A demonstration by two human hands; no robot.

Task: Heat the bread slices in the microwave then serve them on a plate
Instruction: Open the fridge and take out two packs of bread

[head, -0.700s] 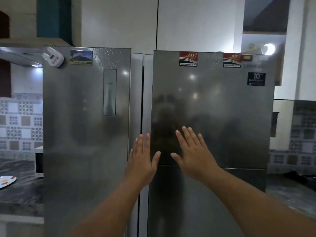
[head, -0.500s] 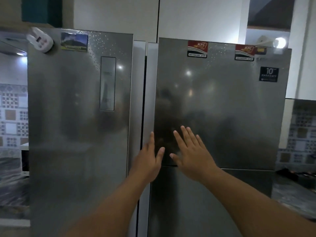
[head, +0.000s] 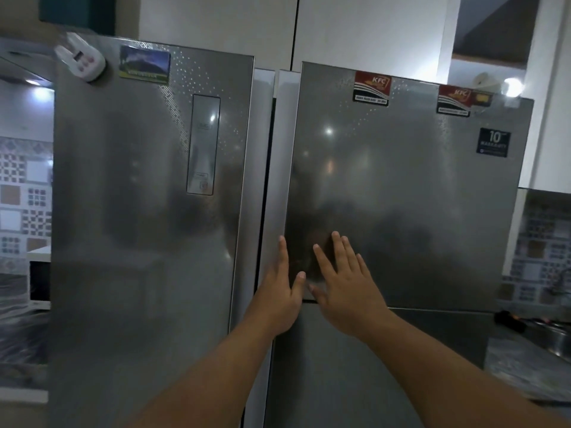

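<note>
Since the earlier frames our left hand (head: pixel 278 291) has slid rightward onto the edge of the right fridge door (head: pixel 401 196). Our right hand (head: pixel 346 288) lies just beside it on that door's front. Fingers of both straight, spread, holding nothing. Bread not in view; microwave (head: pixel 39 281) far left.

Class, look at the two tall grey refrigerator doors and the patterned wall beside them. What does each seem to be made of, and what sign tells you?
Tall grey refrigerator doors: probably brushed steel or a steel-look coating, semi-gloss; lamp glints and a blurred reflection show on them.
Patterned wall: apparently glazed ceramic tiles; repeating squares in a grid, with a slight sheen.
</note>
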